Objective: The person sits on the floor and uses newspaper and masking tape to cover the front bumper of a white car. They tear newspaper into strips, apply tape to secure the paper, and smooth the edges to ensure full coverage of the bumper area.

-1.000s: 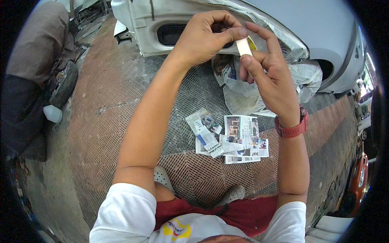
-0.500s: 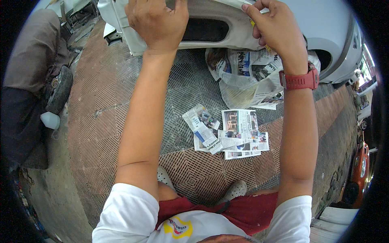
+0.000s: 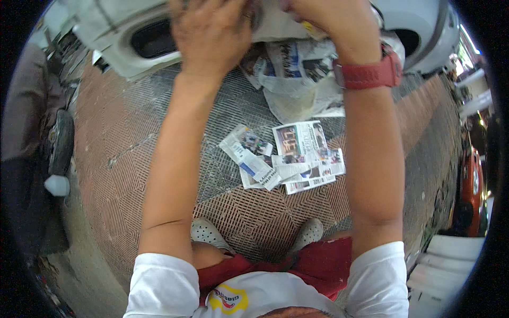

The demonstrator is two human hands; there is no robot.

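Both hands press newspaper (image 3: 297,69) against a white car body panel (image 3: 132,26) straight ahead: left hand (image 3: 212,32) flat, fingers spread; right hand (image 3: 323,21) apparently pinching yellowish tape (image 3: 313,29).

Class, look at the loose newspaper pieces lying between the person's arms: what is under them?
Under the newspaper pieces lies a grated floor of reddish and grey tiles, showing all round them. The patch directly beneath the overlapping sheets is covered, so anything there cannot be seen.

fingertips of both hands (image 3: 212,32) cropped
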